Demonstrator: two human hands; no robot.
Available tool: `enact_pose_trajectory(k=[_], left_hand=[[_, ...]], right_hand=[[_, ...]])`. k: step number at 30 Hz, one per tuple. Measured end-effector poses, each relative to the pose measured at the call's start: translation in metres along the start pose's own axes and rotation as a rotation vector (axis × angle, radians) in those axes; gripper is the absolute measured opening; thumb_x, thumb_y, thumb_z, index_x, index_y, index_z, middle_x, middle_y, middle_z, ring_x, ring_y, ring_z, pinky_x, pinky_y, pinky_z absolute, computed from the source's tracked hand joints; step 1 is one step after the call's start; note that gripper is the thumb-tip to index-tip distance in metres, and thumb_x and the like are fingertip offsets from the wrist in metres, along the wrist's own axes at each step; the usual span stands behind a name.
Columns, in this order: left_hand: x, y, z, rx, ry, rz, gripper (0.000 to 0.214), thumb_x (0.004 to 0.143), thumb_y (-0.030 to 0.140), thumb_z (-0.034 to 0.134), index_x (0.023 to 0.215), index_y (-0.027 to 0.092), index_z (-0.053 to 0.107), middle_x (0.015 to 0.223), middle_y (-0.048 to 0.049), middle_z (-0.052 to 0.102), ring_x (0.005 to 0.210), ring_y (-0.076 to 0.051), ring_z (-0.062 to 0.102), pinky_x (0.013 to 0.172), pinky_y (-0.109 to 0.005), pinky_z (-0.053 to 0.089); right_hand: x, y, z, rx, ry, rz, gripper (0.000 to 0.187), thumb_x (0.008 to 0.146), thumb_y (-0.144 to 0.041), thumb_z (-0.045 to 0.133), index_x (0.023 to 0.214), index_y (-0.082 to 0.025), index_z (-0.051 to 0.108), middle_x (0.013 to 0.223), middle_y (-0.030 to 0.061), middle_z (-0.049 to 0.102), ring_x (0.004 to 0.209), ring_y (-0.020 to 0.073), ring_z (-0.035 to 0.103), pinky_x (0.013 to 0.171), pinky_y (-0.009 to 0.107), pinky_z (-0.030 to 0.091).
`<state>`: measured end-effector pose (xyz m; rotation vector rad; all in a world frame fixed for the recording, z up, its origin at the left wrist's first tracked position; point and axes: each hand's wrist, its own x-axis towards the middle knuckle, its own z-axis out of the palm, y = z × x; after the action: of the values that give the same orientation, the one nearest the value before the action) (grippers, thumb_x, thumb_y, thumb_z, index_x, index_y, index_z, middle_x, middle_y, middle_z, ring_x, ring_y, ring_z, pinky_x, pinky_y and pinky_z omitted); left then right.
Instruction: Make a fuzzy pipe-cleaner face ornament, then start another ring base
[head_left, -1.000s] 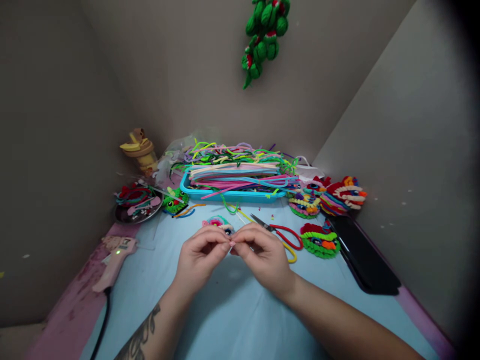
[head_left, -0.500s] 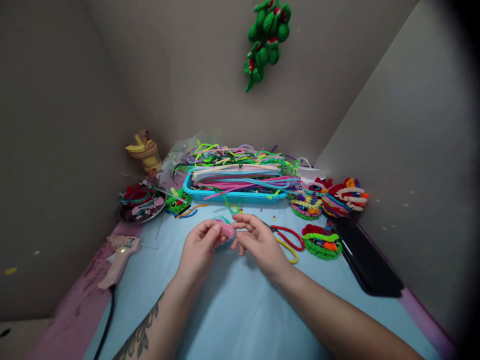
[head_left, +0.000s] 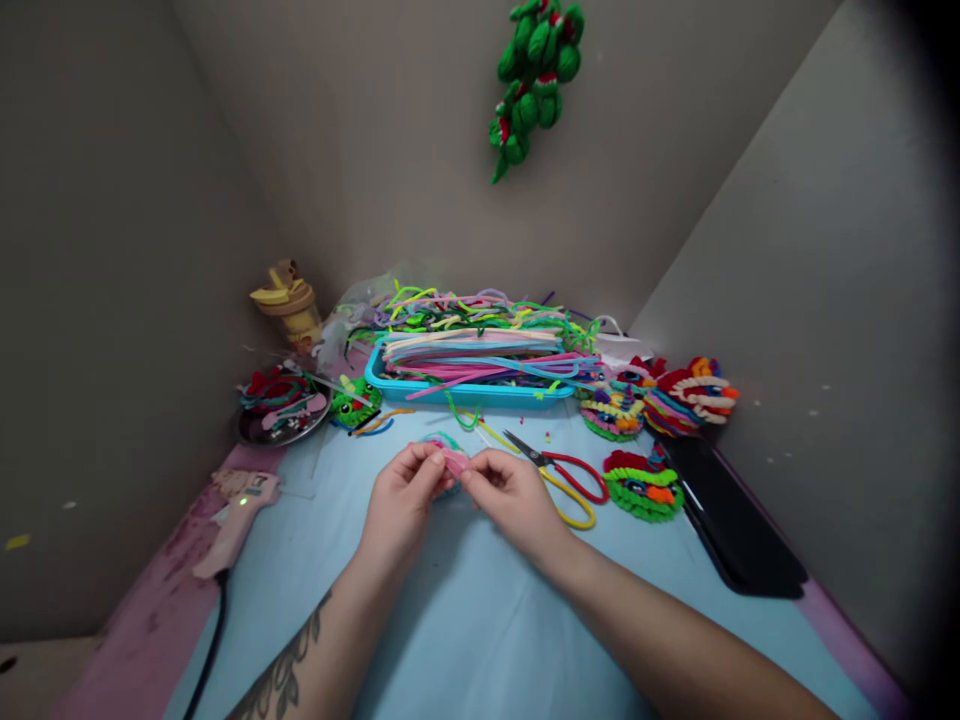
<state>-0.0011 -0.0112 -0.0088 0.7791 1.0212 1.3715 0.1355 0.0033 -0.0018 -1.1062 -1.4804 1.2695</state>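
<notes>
A small folded pink pipe cleaner piece [head_left: 454,461] is pinched between my two hands above the blue cloth. My left hand [head_left: 409,490] grips its left end with thumb and fingers. The fingertips of my right hand [head_left: 506,493] close on its right end. Just behind the fingers shows a teal fuzzy coil [head_left: 444,440], mostly hidden by my hands; I cannot tell whether it is held or lying on the cloth. Scissors [head_left: 559,470] with one red and one yellow handle lie beside my right hand, blades partly apart.
A blue tray [head_left: 480,397] of pipe cleaners stands at the back. On the left are a pink glue gun [head_left: 238,515] and a metal bowl [head_left: 285,430]. Several fuzzy bird-like pieces [head_left: 645,490] and a black phone-like slab [head_left: 731,520] lie on the right. Green figures [head_left: 529,90] hang above.
My right hand has moved in from spread fingers to a pinch on the pink piece's right end. More of the scissors' blades now shows. My left hand keeps its grip.
</notes>
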Motion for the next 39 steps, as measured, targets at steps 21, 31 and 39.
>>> enact_pose_trajectory(k=[21,31,39], left_hand=[[0.0,0.004,-0.001,0.3,0.007,0.06,0.015,0.072,0.032,0.072,0.079,0.018,0.073,0.073,-0.0011,0.069,0.065,-0.01,0.057,0.061,-0.02,0.043],[-0.004,0.012,-0.001,0.547,0.012,0.178,0.016,0.074,0.033,0.07,0.08,0.02,0.076,0.079,-0.0052,0.074,0.079,-0.02,0.066,0.086,-0.035,0.047],[-0.004,0.011,-0.003,0.61,0.043,0.286,0.011,0.072,0.028,0.071,0.073,0.019,0.076,0.077,-0.0061,0.073,0.074,-0.019,0.066,0.071,-0.029,0.051]], right_hand=[[-0.002,-0.001,-0.003,0.07,0.051,-0.018,0.018,0.081,-0.033,0.06,0.073,-0.017,0.063,0.065,-0.0007,0.062,0.054,0.0092,0.052,0.049,0.019,0.042],[-0.003,0.004,-0.003,-0.001,0.057,-0.078,0.014,0.082,-0.028,0.059,0.075,-0.018,0.064,0.074,0.0018,0.065,0.065,0.0124,0.059,0.056,0.021,0.047],[-0.005,0.003,-0.004,-0.1,0.049,-0.175,0.013,0.083,-0.023,0.056,0.074,-0.019,0.065,0.079,0.0039,0.067,0.075,0.0159,0.062,0.065,0.025,0.05]])
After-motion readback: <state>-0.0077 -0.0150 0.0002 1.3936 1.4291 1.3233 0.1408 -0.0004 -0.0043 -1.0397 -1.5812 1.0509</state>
